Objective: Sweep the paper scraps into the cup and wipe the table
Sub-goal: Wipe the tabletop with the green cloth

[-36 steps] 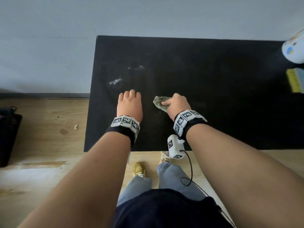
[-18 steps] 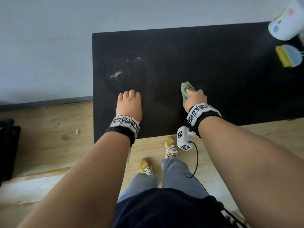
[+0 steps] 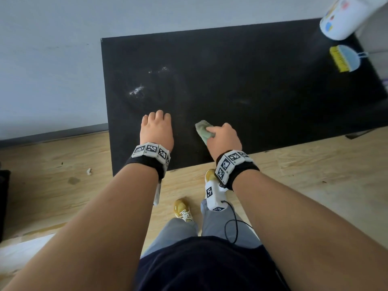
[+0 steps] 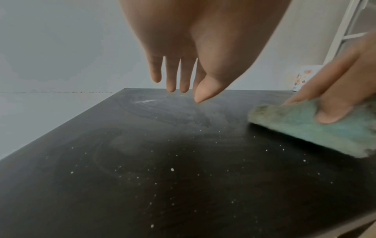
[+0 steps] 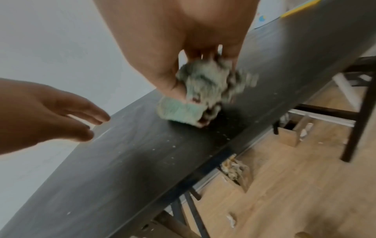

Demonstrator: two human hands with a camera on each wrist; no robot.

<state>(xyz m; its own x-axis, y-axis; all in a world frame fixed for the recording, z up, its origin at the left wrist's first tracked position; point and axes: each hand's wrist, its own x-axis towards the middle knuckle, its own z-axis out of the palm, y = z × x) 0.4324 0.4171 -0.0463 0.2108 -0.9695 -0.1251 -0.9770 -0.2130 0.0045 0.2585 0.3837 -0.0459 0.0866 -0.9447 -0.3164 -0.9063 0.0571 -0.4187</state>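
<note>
My right hand grips a crumpled green cloth and presses it on the black table near the front edge. In the right wrist view the cloth is bunched under my fingers, touching the tabletop. My left hand is to the left of the cloth, fingers straight and holding nothing; the left wrist view shows the fingers just over the surface. White smears and fine white specks lie on the table. A white cup stands at the far right corner.
A small brush with yellow bristles lies beside the cup. Below the table's front edge are cardboard boxes with scraps on a wooden floor. A paper bit lies on the floor at left. The wall is behind the table.
My right hand has swept the cloth to the right and back left toward the left hand. The left hand has stayed in place. The view has tilted.
</note>
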